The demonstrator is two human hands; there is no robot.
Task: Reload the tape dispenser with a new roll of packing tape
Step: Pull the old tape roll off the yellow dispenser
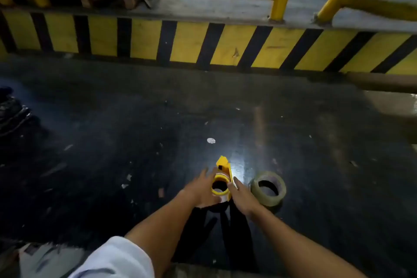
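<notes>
1. The yellow tape dispenser (222,178) lies on the dark, glossy floor (112,119), its round hub facing up.
2. The left hand (200,192) and right hand (243,197) flank it with fingers spread, touching its sides; neither clearly grips it.
3. The packing tape roll (268,188), brownish and translucent, lies flat just right of the right hand.
</notes>
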